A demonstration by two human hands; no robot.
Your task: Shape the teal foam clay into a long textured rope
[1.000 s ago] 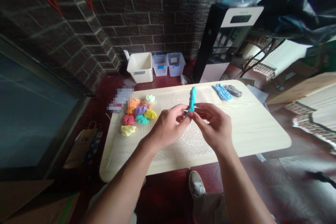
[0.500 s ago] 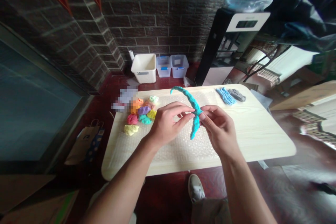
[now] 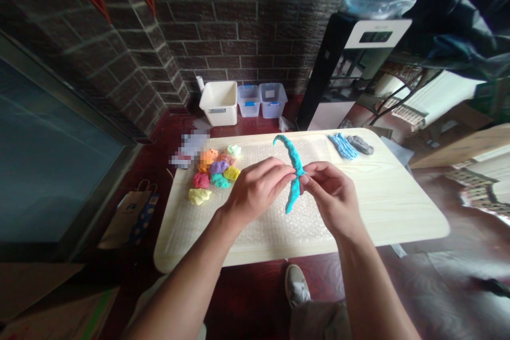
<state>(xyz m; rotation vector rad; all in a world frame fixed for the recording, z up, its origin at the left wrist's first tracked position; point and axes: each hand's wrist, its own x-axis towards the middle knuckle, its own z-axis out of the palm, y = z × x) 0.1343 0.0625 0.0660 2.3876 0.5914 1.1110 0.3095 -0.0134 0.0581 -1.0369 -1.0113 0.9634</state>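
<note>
A long, lumpy strip of turquoise modelling clay [image 3: 294, 155] is held up over the table, its upper end curling to the left and its lower end hanging down. My left hand [image 3: 257, 186] pinches it near the middle from the left. From the right, my right hand [image 3: 332, 191] pinches the same spot between thumb and fingers. Just left of my left hand lie several soft clay lumps, among them a purple lump [image 3: 219, 168], a red lump [image 3: 201, 180], a green lump [image 3: 220, 180] and a pale yellow lump [image 3: 199, 196].
Bubble wrap [image 3: 255, 236] covers much of the pale wooden table [image 3: 398, 207]. Blue striped strands [image 3: 343, 146] and a grey lump [image 3: 360, 144] lie at the back right. Behind the table are a white bin [image 3: 219, 109], two clear boxes [image 3: 273, 103] and a water dispenser [image 3: 330, 74].
The strip's curled upper end has shifted right and slightly down, and its lower tip has swung a little left. My left fingers have closed in more tightly at its middle.
</note>
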